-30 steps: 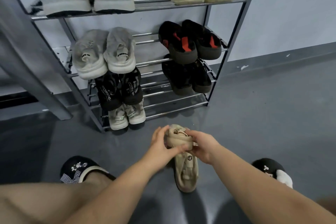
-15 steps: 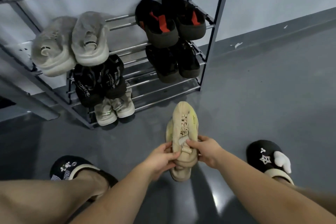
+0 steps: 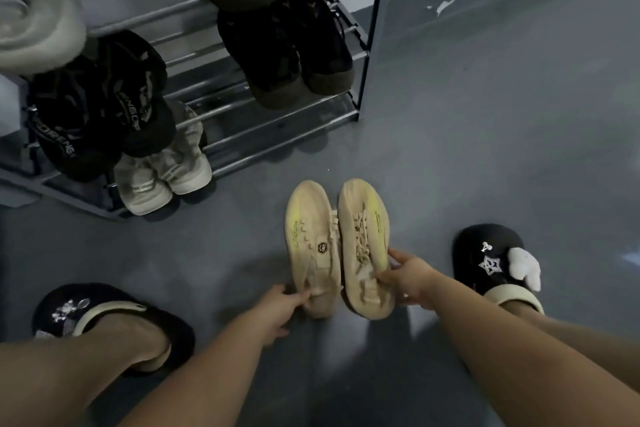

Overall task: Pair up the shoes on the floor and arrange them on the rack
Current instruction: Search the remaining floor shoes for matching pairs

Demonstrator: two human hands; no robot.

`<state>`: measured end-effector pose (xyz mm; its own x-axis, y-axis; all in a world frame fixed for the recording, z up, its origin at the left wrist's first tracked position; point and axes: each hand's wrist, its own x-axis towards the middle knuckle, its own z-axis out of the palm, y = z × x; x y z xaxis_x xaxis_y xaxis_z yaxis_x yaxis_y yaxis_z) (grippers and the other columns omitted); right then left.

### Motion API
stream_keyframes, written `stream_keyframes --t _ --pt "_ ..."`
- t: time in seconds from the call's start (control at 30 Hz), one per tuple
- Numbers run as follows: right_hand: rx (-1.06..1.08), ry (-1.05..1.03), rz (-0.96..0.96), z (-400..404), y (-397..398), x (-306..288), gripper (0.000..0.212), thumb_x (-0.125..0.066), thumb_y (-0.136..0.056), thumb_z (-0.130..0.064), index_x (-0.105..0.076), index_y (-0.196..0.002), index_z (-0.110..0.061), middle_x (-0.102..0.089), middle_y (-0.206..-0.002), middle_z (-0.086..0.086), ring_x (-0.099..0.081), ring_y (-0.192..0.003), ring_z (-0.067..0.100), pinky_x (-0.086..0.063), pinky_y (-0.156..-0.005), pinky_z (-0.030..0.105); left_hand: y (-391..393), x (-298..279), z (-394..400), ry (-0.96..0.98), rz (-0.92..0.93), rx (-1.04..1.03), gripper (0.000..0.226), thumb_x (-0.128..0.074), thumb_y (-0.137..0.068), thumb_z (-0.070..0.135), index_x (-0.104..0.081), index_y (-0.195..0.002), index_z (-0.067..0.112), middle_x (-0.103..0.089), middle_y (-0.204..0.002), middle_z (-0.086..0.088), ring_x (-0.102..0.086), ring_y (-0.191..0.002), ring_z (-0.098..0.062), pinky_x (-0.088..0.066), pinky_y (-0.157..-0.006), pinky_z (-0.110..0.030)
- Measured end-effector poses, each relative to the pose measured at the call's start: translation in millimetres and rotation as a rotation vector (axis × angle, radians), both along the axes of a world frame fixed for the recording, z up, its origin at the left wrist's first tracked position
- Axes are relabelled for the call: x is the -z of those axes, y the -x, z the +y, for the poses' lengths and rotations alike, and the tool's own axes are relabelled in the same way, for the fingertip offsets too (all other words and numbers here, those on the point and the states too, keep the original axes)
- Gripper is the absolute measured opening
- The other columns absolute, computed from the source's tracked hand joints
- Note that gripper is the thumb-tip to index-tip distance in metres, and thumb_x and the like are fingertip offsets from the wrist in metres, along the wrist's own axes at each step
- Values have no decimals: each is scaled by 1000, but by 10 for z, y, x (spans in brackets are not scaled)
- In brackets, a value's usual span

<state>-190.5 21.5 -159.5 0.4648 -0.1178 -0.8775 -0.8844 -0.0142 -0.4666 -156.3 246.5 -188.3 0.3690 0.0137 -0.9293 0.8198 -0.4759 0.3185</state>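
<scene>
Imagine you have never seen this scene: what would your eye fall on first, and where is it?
First, the pair of beige sneakers side by side on the grey floor at centre, the left hand and right hand gripping their heels. Next, the metal shoe rack at upper left, crowded with dark and pale pairs.

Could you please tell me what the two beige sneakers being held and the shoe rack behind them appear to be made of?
The beige sneakers: seemingly a soft knit or mesh fabric, matte, judging by the woven-looking texture and fabric laces; the exact fibre is unclear. The left hand and right hand each grip one at the heel. The shoe rack: likely metal, with thin tubular bars showing a dull sheen and a dark painted frame.
</scene>
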Motion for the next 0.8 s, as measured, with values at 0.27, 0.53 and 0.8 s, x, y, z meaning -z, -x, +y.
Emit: stream_keyframes --t 0.27,0.53,0.8 --pt "-135 18 131 73 -7 203 94 -75 -79 -22 -13 -146 -47 -46 -137 1 -47 -122 33 -45 -84 47 -41 167 -135 190 72 -198 57 -70 -82 14 -44 -132 10 -62 -116 -8 -59 -95 -25 -45 -86 -41" --pt "77 36 23 153 -50 113 90 -65 -84 4 -15 -152 -27 -49 -138 7 -53 -119 34 -53 -81 45 -191 -98 -98 319 -18 -262 47 -51 -94 5 -39 -138 17 -54 -120 -5 -52 -106 -23 -47 -88 -42" --pt "83 -12 -82 189 -38 -90 78 -63 -86 3 -23 -150 -15 -59 -115 5 -57 -102 27 -53 -67 36 -108 -364 98 335 -32 -262 46 -47 -95 2 -40 -138 17 -49 -139 -11 -47 -126 -32 -46 -91 -45"
